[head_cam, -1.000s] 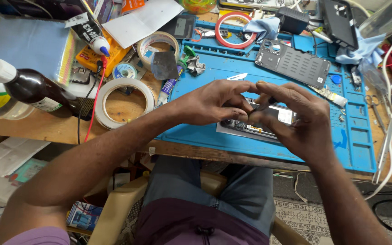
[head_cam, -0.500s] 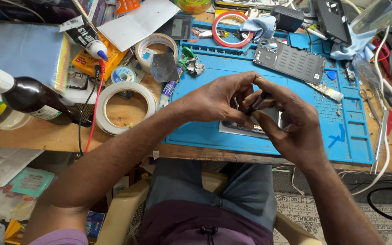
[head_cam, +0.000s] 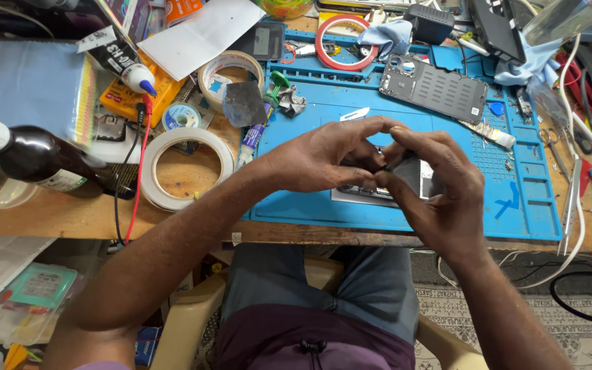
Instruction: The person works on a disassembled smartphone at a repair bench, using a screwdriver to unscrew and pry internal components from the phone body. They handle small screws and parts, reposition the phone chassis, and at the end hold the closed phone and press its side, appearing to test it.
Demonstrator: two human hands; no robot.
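Note:
Both of my hands meet over the middle of the blue work mat [head_cam: 310, 130]. My left hand [head_cam: 323, 159] and my right hand [head_cam: 440, 188] pinch a small dark part [head_cam: 382, 166] between their fingertips; it is too small and too covered to name. Under the hands lies an opened phone body [head_cam: 425, 179], mostly hidden by my fingers. A dark perforated phone back panel [head_cam: 434, 88] lies on the mat beyond my right hand.
A large white tape roll [head_cam: 186, 168], a smaller tape roll [head_cam: 231, 68] and a dark bottle [head_cam: 35, 159] sit on the wooden bench left. A red tape ring [head_cam: 346, 42], tweezers [head_cam: 573, 195], scissors [head_cam: 551, 139], cables and cloths crowd the far and right sides.
My fingertips have shifted slightly around the small part, and the hands have stayed over the phone body. The view has drifted a little.

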